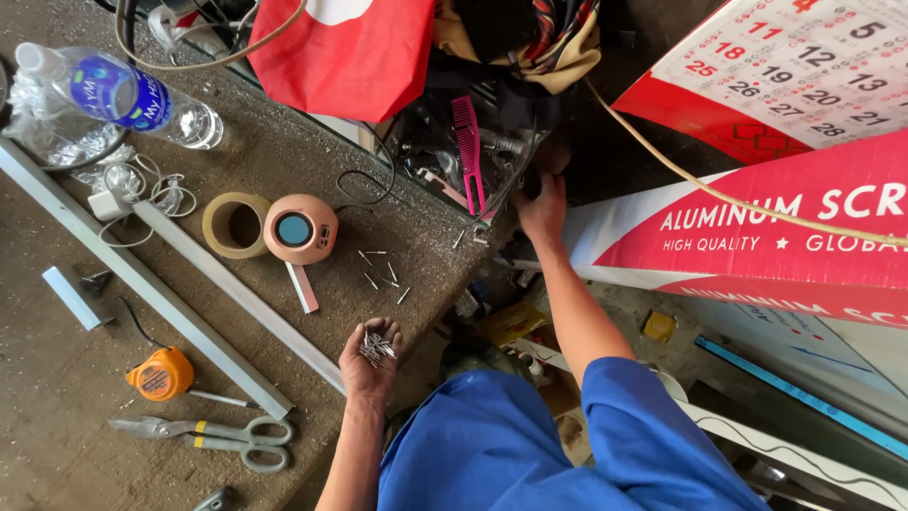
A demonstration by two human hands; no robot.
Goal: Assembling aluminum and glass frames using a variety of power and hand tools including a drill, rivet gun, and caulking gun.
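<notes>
Fingers of the left hand (371, 358) curl up loosely around a small heap of short metal screws (377, 346), the palm turned upward and cupped, it seems so that none roll off. The hand hovers just over the edge of the worn workbench (57, 378), where a few more loose screws (381, 274) lie scattered near a round pink speaker (300, 228) and a roll of brown tape (235, 224).

The right hand (543, 210) stretches well away, up to the cluttered box (445, 151) beyond the bench corner, beside a pink comb (468, 151). Its fingertips are sunk in shadow, so I cannot tell whether they are closed on anything.

Further out on the bench lie long aluminium strips (189, 322), an orange tape measure (162, 374), a pair of tin snips (213, 433) and a plastic water bottle (123, 93). A red-and-white carton (757, 237) leans to the person's right, with a wall calendar (785, 76) above it.
</notes>
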